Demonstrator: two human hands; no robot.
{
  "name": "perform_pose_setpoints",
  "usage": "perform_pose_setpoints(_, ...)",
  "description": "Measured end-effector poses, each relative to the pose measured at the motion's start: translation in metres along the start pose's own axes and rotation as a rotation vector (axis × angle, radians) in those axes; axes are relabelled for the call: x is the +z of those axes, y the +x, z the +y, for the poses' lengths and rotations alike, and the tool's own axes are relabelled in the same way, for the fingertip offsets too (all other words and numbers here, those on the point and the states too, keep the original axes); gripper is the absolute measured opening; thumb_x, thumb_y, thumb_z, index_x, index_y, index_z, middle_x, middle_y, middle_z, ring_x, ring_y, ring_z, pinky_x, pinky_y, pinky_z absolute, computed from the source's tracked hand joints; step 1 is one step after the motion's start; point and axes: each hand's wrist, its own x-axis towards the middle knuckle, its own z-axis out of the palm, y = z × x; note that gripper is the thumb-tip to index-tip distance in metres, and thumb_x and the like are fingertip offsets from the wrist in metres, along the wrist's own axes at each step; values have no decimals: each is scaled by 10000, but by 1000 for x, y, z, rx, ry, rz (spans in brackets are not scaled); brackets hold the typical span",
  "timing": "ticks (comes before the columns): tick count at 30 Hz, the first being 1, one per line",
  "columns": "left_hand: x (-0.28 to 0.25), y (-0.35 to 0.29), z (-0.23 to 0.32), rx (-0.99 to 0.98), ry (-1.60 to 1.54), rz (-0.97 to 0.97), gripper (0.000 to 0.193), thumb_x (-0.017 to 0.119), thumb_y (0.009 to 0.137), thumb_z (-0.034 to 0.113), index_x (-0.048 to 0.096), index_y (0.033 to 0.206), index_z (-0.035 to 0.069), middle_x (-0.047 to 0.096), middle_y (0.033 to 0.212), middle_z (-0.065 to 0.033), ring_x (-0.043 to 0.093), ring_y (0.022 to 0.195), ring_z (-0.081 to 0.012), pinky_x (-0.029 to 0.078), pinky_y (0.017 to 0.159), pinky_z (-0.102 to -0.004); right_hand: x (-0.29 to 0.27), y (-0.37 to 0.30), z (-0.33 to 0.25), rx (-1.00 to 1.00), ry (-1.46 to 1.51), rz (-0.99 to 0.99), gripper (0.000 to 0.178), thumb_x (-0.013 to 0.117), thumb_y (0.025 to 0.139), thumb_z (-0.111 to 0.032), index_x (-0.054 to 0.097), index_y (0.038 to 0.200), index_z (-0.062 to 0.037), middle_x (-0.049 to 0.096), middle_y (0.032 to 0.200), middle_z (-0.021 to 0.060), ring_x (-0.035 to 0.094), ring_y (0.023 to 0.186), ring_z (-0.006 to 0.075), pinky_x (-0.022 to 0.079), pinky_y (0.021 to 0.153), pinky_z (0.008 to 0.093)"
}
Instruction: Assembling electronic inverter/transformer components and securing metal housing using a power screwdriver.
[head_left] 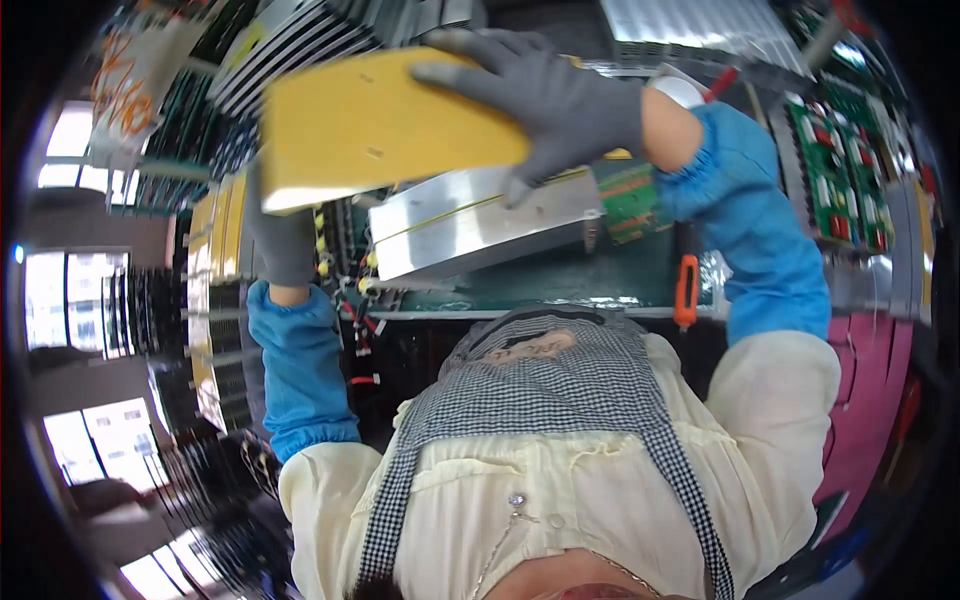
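A long yellow panel (385, 125) with a pale lower edge is raised and tilted over the bench. My right hand (550, 100), in a grey glove, grips its right end, with fingers over the upper face and thumb below. At the panel's left end is my gloved left hand (283, 235), its fingers mostly hidden behind the panel's corner. Below the panel lies a silver metal case (485, 222), with a green circuit board (632, 203) at its right end. Coloured wires with yellow connectors (366, 272) lie at the case's left end.
An orange utility knife (686, 290) lies at the bench's (580, 282) front edge. Green circuit boards with red and white parts (840, 175) stand at the right. Finned metal parts (290, 60) are stacked at the back left, and yellow-sided cases (203, 235) stand at the left.
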Motion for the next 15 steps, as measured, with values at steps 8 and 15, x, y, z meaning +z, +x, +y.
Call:
perform_pose_setpoints(8,37,-90,-95,-917,-1051,-194,661,521,954,583,518,1312,28,573,1298,-104,530,1226,-223,445,1001,-397,48,4,-28,-12,74,-607,1278,858,482,-574,251,1545,-207,216,1570,219,259,1429,428,192,1173,549)
perform_pose_setpoints(15,58,-100,-40,-838,-1002,-187,668,644,940,335,370,1475,44,538,1361,-131,536,1230,-228,434,1020,-334,48,17,-53,56,1,-778,1254,826,495,-632,283,1534,-184,203,1570,225,256,1420,437,214,1144,552)
